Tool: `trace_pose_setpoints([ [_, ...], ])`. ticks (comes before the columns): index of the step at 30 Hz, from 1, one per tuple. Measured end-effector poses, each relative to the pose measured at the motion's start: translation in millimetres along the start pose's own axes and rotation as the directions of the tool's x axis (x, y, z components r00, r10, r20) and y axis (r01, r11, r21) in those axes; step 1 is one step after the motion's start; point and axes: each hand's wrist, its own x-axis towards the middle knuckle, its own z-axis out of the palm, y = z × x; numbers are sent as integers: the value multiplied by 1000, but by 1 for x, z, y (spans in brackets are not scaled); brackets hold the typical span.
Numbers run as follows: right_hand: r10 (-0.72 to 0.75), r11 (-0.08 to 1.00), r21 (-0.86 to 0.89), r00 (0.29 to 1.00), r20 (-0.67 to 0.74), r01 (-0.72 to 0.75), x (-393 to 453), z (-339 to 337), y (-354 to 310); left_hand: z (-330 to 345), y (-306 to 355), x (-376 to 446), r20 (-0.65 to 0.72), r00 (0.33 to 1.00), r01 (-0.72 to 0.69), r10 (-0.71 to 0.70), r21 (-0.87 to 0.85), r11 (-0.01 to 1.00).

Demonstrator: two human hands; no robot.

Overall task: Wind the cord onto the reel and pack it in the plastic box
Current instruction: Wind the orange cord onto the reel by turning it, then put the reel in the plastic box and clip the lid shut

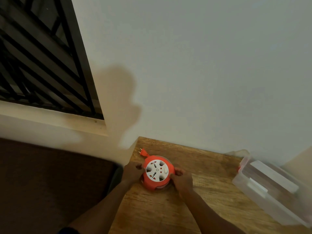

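Observation:
An orange cord reel (157, 172) with a white socket face lies flat on the wooden table (199, 168). Its orange plug (143, 153) sticks out at the far left, close to the reel body, on a very short piece of cord. My left hand (132, 172) grips the reel's left rim with curled fingers. My right hand (181, 180) grips its right rim in the same way. The clear plastic box (273, 190) with a white lid and an orange latch lies on the table to the right, apart from the reel.
The table's far edge meets a pale wall (202, 81). A dark brown cushioned surface (50, 183) lies left of the table. A window with a dark metal grille (42, 56) and a light sill is at the upper left.

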Motion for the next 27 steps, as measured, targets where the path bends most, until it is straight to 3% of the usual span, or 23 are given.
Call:
trace_pose_setpoints([
  [3,-5,1000,-8,999,54,6,0,-4,1,5,5,-2,-69,997,-22,28,92,996],
  [6,-12,1000,9,997,82,11,-1,-18,-5,11,20,-3,-88,980,-151,177,240,959],
  [9,-68,998,1,997,18,68,-4,-49,-7,21,46,-8,-73,967,-227,245,194,954],
  [12,-114,993,38,992,-52,116,-15,-100,2,46,84,-11,71,936,-352,345,134,927],
  [16,-138,988,40,976,-168,147,-34,-182,25,87,146,-18,273,837,-512,475,82,855],
  [21,-72,990,82,921,-384,111,-56,-280,55,148,212,-42,398,766,-558,505,19,830],
  [27,-3,990,118,850,-528,77,-81,-364,94,222,251,-76,492,753,-519,437,36,854],
])
